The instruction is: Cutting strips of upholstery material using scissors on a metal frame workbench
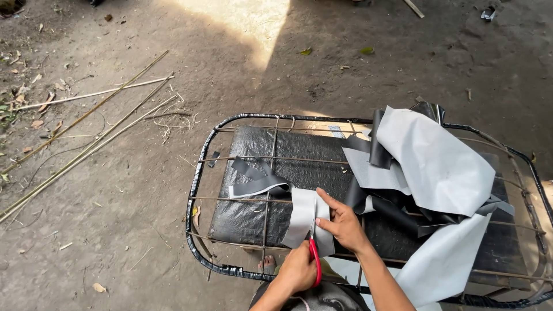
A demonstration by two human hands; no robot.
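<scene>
Head view: left hand [298, 269] closed around red-handled scissors [315, 260] — blades at a grey material strip [303, 216]. Right hand [344, 226] pinches the strip's edge. Strip lies over a black-wrapped metal wire frame [199, 173] — large grey sheet [435, 164] beside.

Both forearms were bare, with no sleeves showing. The left hand [296, 269] and right hand [344, 226] wore no gloves or rings.

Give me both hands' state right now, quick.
Left hand: closed on the red-handled scissors, cutting into the grey strip.
Right hand: fingers pinching the grey strip's edge, holding it flat.
</scene>
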